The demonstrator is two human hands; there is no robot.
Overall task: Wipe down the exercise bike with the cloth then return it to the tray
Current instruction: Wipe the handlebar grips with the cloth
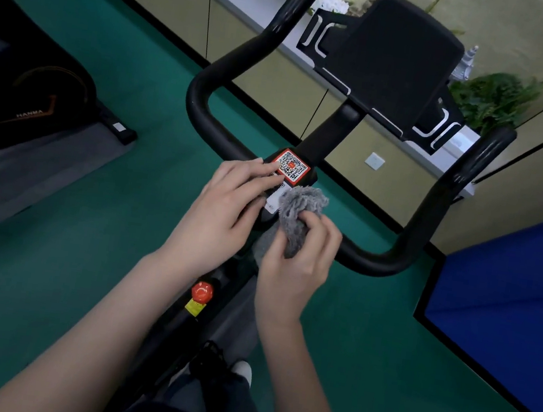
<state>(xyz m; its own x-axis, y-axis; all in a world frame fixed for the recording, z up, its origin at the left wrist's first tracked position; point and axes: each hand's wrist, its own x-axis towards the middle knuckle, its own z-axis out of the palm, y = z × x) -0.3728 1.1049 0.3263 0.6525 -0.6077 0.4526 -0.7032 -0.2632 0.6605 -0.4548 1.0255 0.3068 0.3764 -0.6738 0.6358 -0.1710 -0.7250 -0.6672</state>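
We pinch the grey cloth (297, 214) in our right hand (296, 268), bunched lengthwise on the exercise bike (205, 117) stem, just right of our left hand (224, 210), whose straight fingers seemingly rest on the label (291, 167).

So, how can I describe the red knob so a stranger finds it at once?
From the black handlebar, follow the bike frame down toward the rider. The knob sits beside the left forearm, round and red, with a yellow label directly below it.

Fluffy grey cloth (299, 216) (bunched), pressed against black exercise bike (209, 94) handlebar stem
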